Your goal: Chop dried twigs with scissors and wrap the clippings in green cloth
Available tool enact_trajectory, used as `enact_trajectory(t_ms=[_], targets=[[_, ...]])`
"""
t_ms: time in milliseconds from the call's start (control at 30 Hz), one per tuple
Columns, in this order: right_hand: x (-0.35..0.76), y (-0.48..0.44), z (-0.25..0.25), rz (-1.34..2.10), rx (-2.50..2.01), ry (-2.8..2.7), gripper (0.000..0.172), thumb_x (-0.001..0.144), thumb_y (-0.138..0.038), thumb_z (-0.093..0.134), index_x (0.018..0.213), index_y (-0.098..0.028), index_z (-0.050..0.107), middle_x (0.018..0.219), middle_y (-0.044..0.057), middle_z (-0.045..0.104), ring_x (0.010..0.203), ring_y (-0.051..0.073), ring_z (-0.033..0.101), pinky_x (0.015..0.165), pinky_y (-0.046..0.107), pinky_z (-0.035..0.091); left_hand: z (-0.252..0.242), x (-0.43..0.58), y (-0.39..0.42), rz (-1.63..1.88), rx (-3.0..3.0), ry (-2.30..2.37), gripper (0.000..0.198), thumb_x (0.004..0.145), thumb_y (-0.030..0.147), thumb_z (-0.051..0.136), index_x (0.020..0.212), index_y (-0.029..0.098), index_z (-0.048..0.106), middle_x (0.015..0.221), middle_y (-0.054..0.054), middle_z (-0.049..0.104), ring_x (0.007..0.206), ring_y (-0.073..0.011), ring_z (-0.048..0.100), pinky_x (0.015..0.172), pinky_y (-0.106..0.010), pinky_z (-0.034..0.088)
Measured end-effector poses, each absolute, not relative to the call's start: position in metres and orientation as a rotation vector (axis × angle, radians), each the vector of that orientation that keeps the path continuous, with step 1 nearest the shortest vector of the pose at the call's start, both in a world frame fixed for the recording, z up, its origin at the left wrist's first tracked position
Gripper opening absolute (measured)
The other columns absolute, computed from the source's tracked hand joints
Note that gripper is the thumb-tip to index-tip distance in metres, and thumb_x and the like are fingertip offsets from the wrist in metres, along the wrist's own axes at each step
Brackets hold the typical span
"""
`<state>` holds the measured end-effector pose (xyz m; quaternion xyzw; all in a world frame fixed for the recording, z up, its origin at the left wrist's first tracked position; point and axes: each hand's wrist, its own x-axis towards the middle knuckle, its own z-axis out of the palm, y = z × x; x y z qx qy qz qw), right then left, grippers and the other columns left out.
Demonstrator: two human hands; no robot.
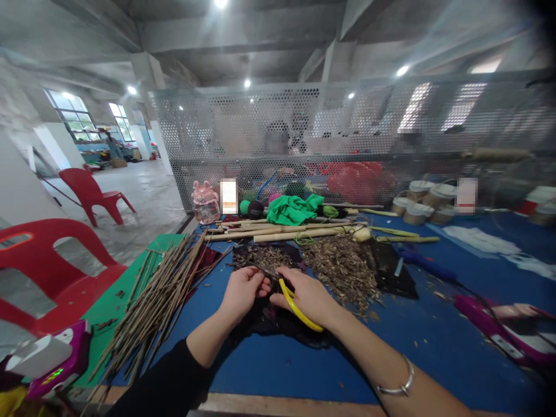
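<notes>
Near the middle of the table, my right hand (306, 295) is wrapped around yellow-handled shears (299, 311). Their dark metal end points left, toward my other hand. My left hand (243, 288) is closed in a pinch by the shears' tip; what its fingers hold is too small to make out. Below and behind both hands lies a dark cloth (278, 324), with short cut bits of twig (267, 255) on it. A larger heap of chopped twig pieces (341, 266) spreads to the right. Long thin twigs (152, 301) lie in a loose bundle on the left.
Thick pale sticks (299, 233) lie across the back of the blue table (260, 370), near a green cloth (295, 209) and a pink bottle (205, 202). Twine-wrapped jars (419, 202) and a purple power strip (499, 330) are at right. Perforated metal panels (243, 127) stand behind.
</notes>
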<state>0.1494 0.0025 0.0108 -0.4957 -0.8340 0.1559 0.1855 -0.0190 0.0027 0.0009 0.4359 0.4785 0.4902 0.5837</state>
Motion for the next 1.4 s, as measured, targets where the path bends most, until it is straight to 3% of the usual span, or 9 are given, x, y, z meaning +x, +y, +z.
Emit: enact_trajectory(t_ms=[167,333,700,867,1067,1300,1400], targets=[[0.152,0.005,0.015,0.507,-1.428,-2.339,0.044,0.074,-0.058,0.052,0.101,-0.024,0.058,0.084,0.005,0.065,0.074,0.018,0.059,0.06,0.023,0.036,-0.001,-0.02,0.002,1.117,1.028,1.118,0.024,0.067,0.033,0.064,0.065,0.01,0.057,0.061,-0.002,0.06,0.049,-0.0054,0.054,0.048,-0.016,0.044],[0.153,0.006,0.014,0.543,-1.422,-2.328,0.039,0.075,-0.056,0.051,0.095,-0.024,0.06,0.081,0.004,0.066,0.072,0.018,0.06,0.059,0.022,0.036,0.0,-0.021,0.001,1.097,0.998,1.116,0.027,0.067,0.036,0.065,0.066,0.011,0.056,0.062,-0.002,0.06,0.05,-0.0054,0.054,0.05,-0.016,0.046],[0.148,0.008,0.007,0.56,-1.401,-2.239,0.042,0.078,-0.053,0.048,0.103,-0.021,0.058,0.078,0.005,0.065,0.067,0.017,0.059,0.058,0.023,0.037,0.002,-0.022,0.0,1.079,0.947,1.112,0.031,0.068,0.04,0.064,0.078,0.011,0.059,0.059,-0.001,0.059,0.048,-0.0056,0.054,0.046,-0.015,0.043],[0.145,0.003,0.009,0.486,-1.454,-2.281,0.055,0.071,-0.06,0.053,0.111,-0.022,0.052,0.092,0.007,0.064,0.08,0.021,0.06,0.065,0.026,0.039,-0.002,-0.021,0.001,1.115,0.954,1.094,0.034,0.062,0.042,0.068,0.071,0.011,0.058,0.06,-0.001,0.059,0.048,-0.0057,0.052,0.048,-0.017,0.044],[0.144,0.002,0.006,0.495,-1.374,-2.28,0.071,0.069,-0.061,0.055,0.122,-0.015,0.043,0.106,0.014,0.055,0.099,0.024,0.051,0.082,0.034,0.039,-0.002,-0.017,-0.002,1.108,0.95,1.073,0.035,0.058,0.043,0.07,0.065,0.011,0.058,0.058,-0.001,0.059,0.047,-0.0067,0.052,0.047,-0.018,0.043],[0.146,0.004,0.009,0.527,-1.392,-2.305,0.07,0.068,-0.06,0.057,0.122,-0.015,0.045,0.106,0.014,0.056,0.099,0.025,0.052,0.083,0.034,0.039,-0.002,-0.016,-0.002,1.068,0.934,1.116,0.034,0.06,0.043,0.068,0.067,0.012,0.058,0.056,0.0,0.058,0.046,-0.0066,0.051,0.047,-0.019,0.044],[0.146,0.003,0.011,0.545,-1.447,-2.304,0.061,0.068,-0.058,0.058,0.115,-0.019,0.05,0.103,0.011,0.059,0.094,0.025,0.056,0.076,0.03,0.04,-0.001,-0.016,-0.003,1.053,0.927,1.117,0.034,0.059,0.043,0.068,0.066,0.012,0.057,0.055,0.001,0.057,0.045,-0.0059,0.05,0.047,-0.019,0.043]])
